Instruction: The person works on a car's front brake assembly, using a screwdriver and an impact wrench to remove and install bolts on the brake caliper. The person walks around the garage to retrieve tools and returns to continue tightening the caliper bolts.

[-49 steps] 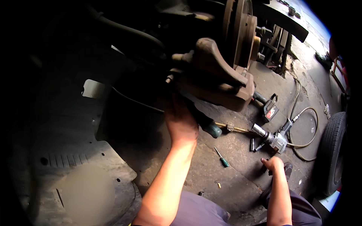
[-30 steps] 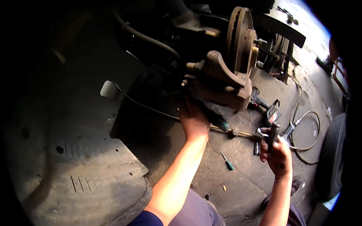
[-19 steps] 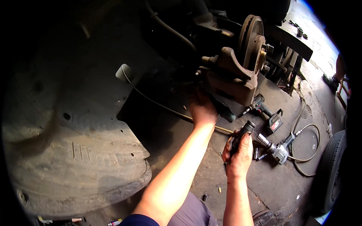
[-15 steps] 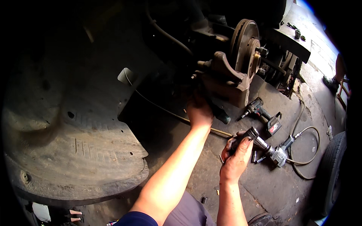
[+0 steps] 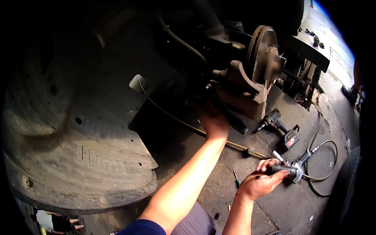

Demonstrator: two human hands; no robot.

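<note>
My right hand [image 5: 256, 184] is closed around a short black cylindrical part [image 5: 279, 169], held sideways above the floor and slightly blurred. My left hand [image 5: 215, 124] reaches into deep shadow under the rusty brake caliper [image 5: 246, 100]; its fingers are hidden, so its grip cannot be made out. A dark rounded handle-like end [image 5: 239, 127] sticks out just right of that hand. Above stands the worn brake disc [image 5: 263, 43] on its hub. Below the left wrist runs a long thin rod [image 5: 235, 145]. Between my forearms a green-handled screwdriver [image 5: 237, 180] lies on the floor.
A cordless impact wrench [image 5: 279, 126] lies right of the caliper. Nearer me is an air tool [image 5: 300, 166] with a looped hose [image 5: 333, 168]. A tyre [image 5: 352, 184] stands at the right edge. A dusty curved panel [image 5: 98, 156] fills the left. Another person [image 5: 47, 221] shows lower left.
My right hand has moved right and down, and the black cylinder has swung from pointing upward to lying sideways. The screwdriver now shows fully. My left hand stays under the caliper; the whole view has shifted slightly.
</note>
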